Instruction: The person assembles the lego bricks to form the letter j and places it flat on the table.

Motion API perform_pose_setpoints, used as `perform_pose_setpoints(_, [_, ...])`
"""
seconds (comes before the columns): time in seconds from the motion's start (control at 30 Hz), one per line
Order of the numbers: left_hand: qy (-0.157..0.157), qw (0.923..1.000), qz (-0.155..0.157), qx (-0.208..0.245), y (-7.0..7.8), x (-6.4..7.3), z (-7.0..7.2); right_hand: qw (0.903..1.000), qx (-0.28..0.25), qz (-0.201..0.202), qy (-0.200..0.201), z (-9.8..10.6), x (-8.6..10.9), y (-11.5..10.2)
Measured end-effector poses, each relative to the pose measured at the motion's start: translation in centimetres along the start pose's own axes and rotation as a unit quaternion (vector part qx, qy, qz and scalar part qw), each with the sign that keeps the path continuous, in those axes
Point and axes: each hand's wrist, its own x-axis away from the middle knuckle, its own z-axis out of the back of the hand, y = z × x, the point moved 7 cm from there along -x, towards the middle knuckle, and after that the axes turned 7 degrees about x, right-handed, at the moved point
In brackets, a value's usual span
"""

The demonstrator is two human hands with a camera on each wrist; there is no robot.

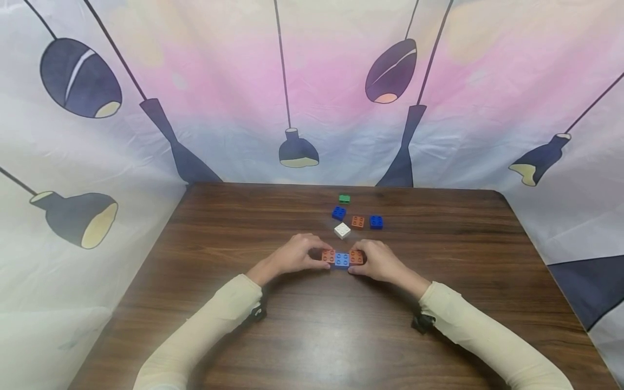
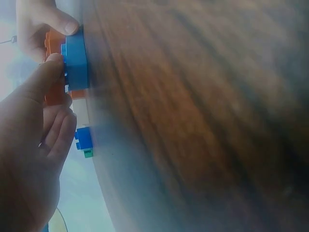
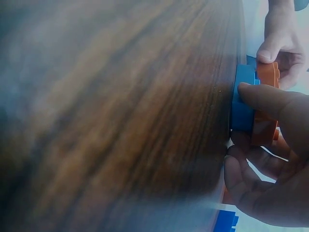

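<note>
A light blue toy building brick [image 1: 342, 260] sits low on the table in front of the person. Two orange bricks are set higher, one over each end of it: a left orange brick [image 1: 328, 255] and a right orange brick [image 1: 356, 257]. The left hand [image 1: 299, 253] pinches the left orange brick between thumb and fingers. From the other side, the right hand [image 1: 377, 261] holds the right orange brick; in the right wrist view its thumb also lies against the blue brick [image 3: 244, 108]. Fingers partly cover both orange bricks.
Just beyond the hands lie a white brick [image 1: 342, 231], a loose orange brick [image 1: 358, 221], two dark blue bricks [image 1: 338, 213] and a green brick [image 1: 344, 199]. The brown wooden table [image 1: 234, 216] meets a printed curtain [image 1: 234, 141] at its back edge.
</note>
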Motion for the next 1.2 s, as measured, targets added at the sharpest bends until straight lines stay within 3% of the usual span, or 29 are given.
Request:
perform_pose_setpoints(0.63, [0.000, 0.9996, 0.015, -0.022, 0.10, -0.31, 0.04, 1.0000, 0.004, -0.002, -0.004, -0.09, -0.06, -0.07])
perform_pose_setpoints(1.2, [0.001, 0.9989, 0.046, -0.004, -0.01, -0.55, -0.41, 1.0000, 0.008, 0.002, 0.000, 0.08, 0.04, -0.24])
